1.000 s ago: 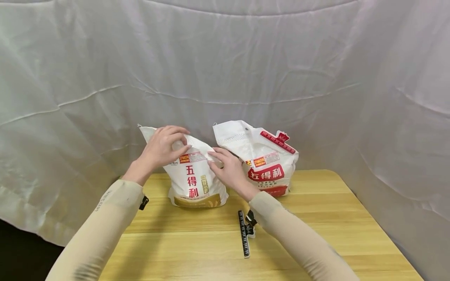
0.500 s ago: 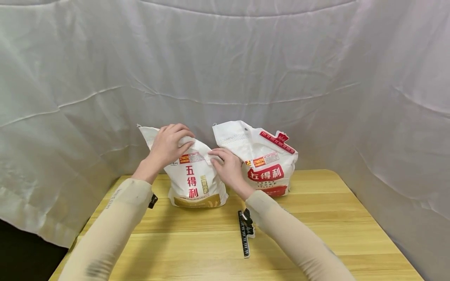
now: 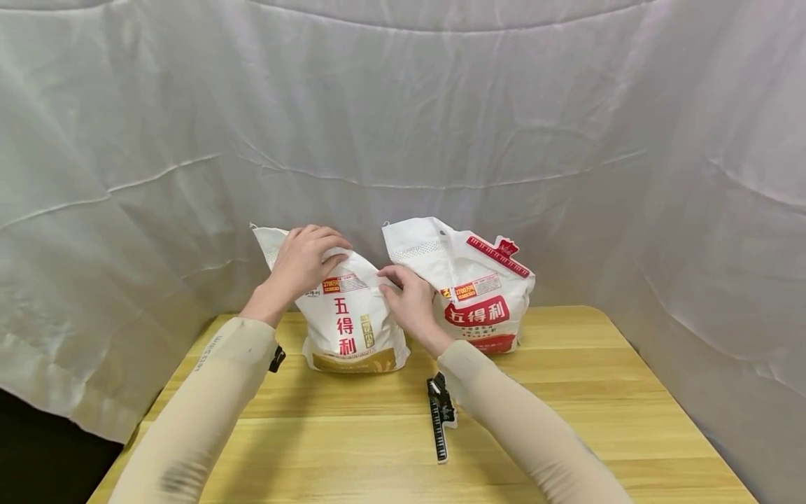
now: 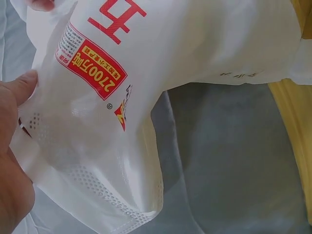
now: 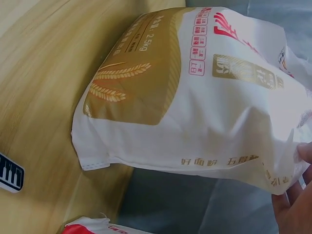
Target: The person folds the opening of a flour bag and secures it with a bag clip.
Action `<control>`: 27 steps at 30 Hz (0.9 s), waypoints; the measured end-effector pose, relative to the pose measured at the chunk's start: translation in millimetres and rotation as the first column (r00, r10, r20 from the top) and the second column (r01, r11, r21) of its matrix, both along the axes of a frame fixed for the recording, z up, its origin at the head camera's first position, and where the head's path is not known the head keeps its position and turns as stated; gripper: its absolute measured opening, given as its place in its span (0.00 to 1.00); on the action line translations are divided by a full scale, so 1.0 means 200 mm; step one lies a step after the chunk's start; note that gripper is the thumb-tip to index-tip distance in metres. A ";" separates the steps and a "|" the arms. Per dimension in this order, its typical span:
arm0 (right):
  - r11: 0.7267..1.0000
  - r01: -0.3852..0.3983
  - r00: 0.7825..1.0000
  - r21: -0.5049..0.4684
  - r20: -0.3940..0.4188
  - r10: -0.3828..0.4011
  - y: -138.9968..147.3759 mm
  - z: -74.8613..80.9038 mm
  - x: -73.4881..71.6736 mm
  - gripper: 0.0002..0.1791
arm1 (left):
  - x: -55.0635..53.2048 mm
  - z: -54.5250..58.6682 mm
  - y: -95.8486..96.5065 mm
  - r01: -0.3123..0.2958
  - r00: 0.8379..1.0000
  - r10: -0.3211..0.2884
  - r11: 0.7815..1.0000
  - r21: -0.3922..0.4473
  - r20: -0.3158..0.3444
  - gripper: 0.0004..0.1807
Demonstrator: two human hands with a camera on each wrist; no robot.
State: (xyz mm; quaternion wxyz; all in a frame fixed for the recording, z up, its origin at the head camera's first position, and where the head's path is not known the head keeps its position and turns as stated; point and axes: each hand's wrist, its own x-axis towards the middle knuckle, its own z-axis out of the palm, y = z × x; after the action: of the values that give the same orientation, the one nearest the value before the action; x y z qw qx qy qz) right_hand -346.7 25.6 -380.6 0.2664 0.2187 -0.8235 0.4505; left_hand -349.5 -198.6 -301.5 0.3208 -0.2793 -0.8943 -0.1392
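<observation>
A white flour bag (image 3: 343,315) with red lettering and a gold base band stands upright on the table, its top folded over. My left hand (image 3: 301,260) grips the folded top near its middle, thumb in front and fingers over the back. At the upper right edge my right hand (image 3: 409,299) pinches the bag between thumb and fingers. The left wrist view shows the left thumb (image 4: 23,87) pressed on the white plastic, with a perforated strip along the loose corner. In the right wrist view the right hand (image 5: 298,209) holds the bag's top corner.
A second flour bag (image 3: 478,311), printed in red, stands just right, with a red piano-key clip (image 3: 499,255) on its slanted top. On the wooden table (image 3: 352,434), a black piano-key clip (image 3: 438,427) lies near the right forearm. Grey cloth (image 3: 403,119) hangs behind.
My left hand has shifted slightly right along the bag's top, and the perforated strip between the hands has folded out of sight. The right thumb has come closer to its fingers.
</observation>
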 end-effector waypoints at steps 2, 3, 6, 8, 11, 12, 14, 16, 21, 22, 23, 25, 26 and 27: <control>1.000 -0.004 1.000 -0.014 0.002 0.004 0.00 -0.01 0.00 0.12 | 0.00 0.00 0.00 -0.005 1.000 0.005 1.000 0.006 -0.002 0.08; 1.000 -0.005 1.000 -0.019 0.002 0.005 0.00 -0.01 -0.01 0.12 | -0.01 -0.01 0.01 -0.009 1.000 0.009 1.000 0.007 -0.001 0.08; 1.000 -0.008 1.000 -0.027 0.012 0.008 0.01 -0.02 -0.01 0.11 | -0.01 -0.01 0.02 -0.029 1.000 0.029 1.000 0.010 0.005 0.07; 1.000 -0.013 1.000 -0.027 0.007 0.013 0.01 -0.03 -0.02 0.11 | -0.01 -0.02 0.02 -0.046 0.999 0.046 0.999 0.008 0.008 0.06; 1.000 -0.018 1.000 -0.012 -0.025 0.018 0.02 -0.05 -0.03 0.10 | -0.01 -0.02 0.03 -0.071 0.997 0.071 0.997 0.006 0.010 0.06; 1.000 -0.019 0.999 -0.004 -0.040 0.019 0.03 -0.05 -0.03 0.10 | -0.01 -0.02 0.03 -0.078 0.997 0.078 0.997 0.007 0.010 0.05; 1.000 -0.011 0.997 0.016 -0.070 0.012 0.03 -0.06 -0.03 0.10 | -0.01 -0.03 0.04 -0.091 0.996 0.091 0.996 0.010 0.015 0.05; 0.999 0.000 0.995 0.036 -0.095 0.003 0.03 -0.07 -0.04 0.09 | -0.01 -0.03 0.04 -0.102 0.995 0.102 0.995 0.013 0.018 0.05; 0.998 0.024 0.981 0.059 -0.195 -0.012 0.04 -0.09 -0.05 0.07 | -0.01 -0.03 0.04 -0.112 0.993 0.112 0.994 0.009 0.024 0.06; 0.998 0.024 0.975 0.060 -0.221 -0.011 0.04 -0.10 -0.06 0.06 | -0.01 -0.02 0.04 -0.113 0.993 0.113 0.994 0.006 0.029 0.06; 0.998 0.023 0.970 0.062 -0.245 -0.007 0.04 -0.10 -0.06 0.06 | -0.01 -0.02 0.04 -0.115 0.993 0.114 0.993 0.004 0.035 0.06; 0.998 0.016 0.962 0.068 -0.274 0.003 0.05 -0.10 -0.06 0.06 | -0.01 -0.02 0.04 -0.119 0.992 0.119 0.993 -0.001 0.049 0.07; 0.997 0.012 0.960 0.070 -0.281 0.008 0.05 -0.10 -0.06 0.05 | -0.01 -0.02 0.04 -0.121 0.991 0.121 0.993 -0.002 0.055 0.07; 0.997 0.010 0.959 0.072 -0.283 0.011 0.05 -0.10 -0.06 0.05 | -0.01 -0.02 0.04 -0.123 0.991 0.123 0.992 -0.003 0.059 0.07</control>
State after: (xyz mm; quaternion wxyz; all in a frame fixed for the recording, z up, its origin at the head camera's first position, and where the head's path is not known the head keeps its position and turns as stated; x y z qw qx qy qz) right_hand -358.8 35.3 -400.0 0.3733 0.2906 -0.7928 0.3843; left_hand -351.8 -190.8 -304.9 0.3023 -0.2196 -0.9188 -0.1275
